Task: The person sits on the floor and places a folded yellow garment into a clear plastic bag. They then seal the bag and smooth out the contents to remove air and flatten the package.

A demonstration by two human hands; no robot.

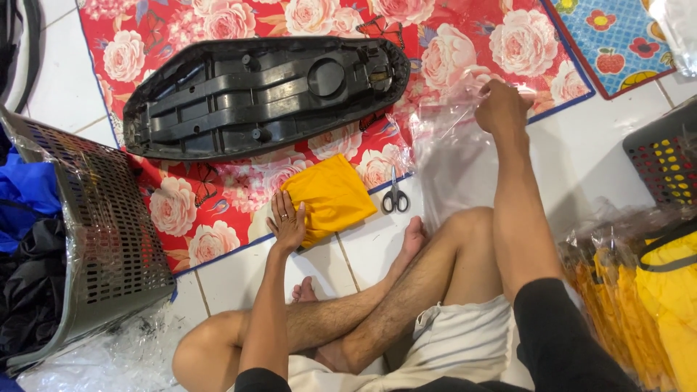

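A white tiled floor (617,152) carries one red floral mat (218,203). The left hand (288,221) lies spread and flat on one folded yellow cloth (330,196). The right hand (501,107) pinches one clear plastic bag (450,156), hard to make out. Between the hands lies one pair of scissors (395,196); beyond the left hand, one black seat base (261,94). Two perforated baskets (102,218) are cut off by the frame edges.

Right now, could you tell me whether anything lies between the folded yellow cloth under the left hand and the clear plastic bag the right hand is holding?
Yes. The scissors lie on the white floor tiles between the folded yellow cloth under the left hand and the clear plastic bag held by the right hand. Nothing else visible lies in that gap.
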